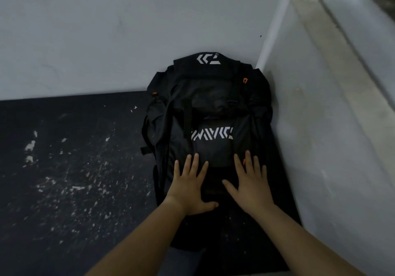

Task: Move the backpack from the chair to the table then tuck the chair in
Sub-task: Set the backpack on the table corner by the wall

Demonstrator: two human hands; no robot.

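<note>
A black backpack (209,109) with white lettering and small orange tabs lies flat on the dark table (70,169), its top pushed into the corner where two walls meet. My left hand (190,188) rests flat on the lower part of the backpack, fingers spread. To its right my right hand (250,186) lies flat on the same part, also with spread fingers. Neither hand grips anything. The chair is out of view.
The table top is black, scuffed with pale chipped patches on its left half. A grey wall (106,30) runs along the back edge. A second wall (331,126) with a ledge closes off the right side.
</note>
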